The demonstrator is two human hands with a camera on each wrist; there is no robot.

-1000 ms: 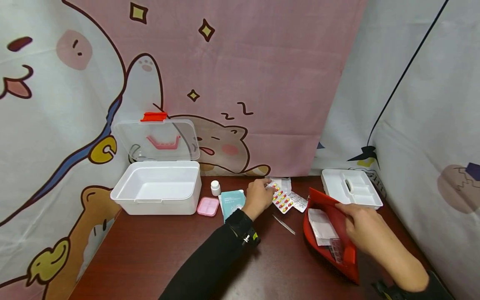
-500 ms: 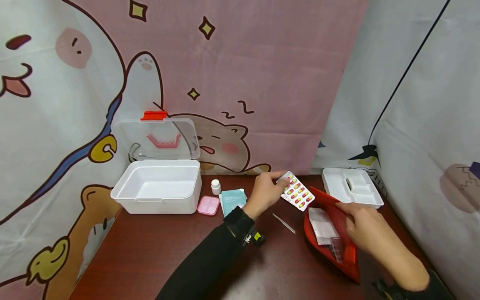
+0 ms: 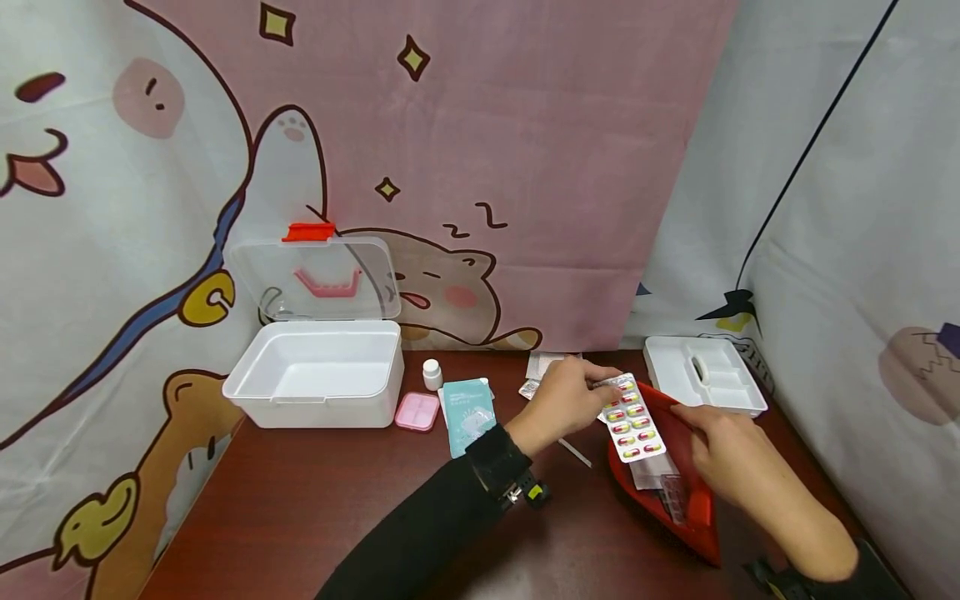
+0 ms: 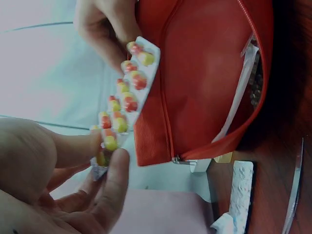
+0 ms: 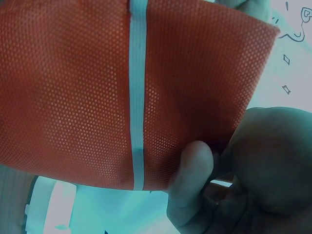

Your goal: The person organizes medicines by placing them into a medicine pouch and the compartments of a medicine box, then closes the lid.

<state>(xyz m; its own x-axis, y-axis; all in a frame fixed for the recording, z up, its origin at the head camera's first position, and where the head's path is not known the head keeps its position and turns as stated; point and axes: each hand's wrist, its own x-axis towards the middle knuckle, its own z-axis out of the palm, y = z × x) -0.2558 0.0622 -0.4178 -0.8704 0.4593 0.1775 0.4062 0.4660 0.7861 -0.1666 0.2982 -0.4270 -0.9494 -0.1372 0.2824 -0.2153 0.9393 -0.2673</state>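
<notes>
A blister pack of red and yellow capsules (image 3: 634, 422) is pinched at its upper end by my left hand (image 3: 564, 402), over the mouth of the red zip pouch (image 3: 701, 508). In the left wrist view the blister pack (image 4: 131, 92) stands on edge beside the pouch's zipper, between thumb and fingers. My right hand (image 3: 738, 454) grips the pouch's upper right rim and keeps it spread. Inside the pouch lie a white packet (image 3: 651, 471) and a small clear case (image 3: 674, 498). The right wrist view shows the pouch's outer fabric (image 5: 73, 97) with a pale stripe, and my thumb pressed on it.
Left of the pouch lie tweezers (image 3: 574, 452), and a silver blister pack (image 4: 241, 195) is behind. Further left are a teal packet (image 3: 470, 412), a pink pill case (image 3: 416, 412), a white bottle (image 3: 432, 375) and an open white box (image 3: 318, 375). A white tray (image 3: 705, 375) stands behind the pouch.
My left hand has picked the capsule blister pack up off the table and carried it right, over the pouch opening. The right hand has kept its grip on the pouch.
</notes>
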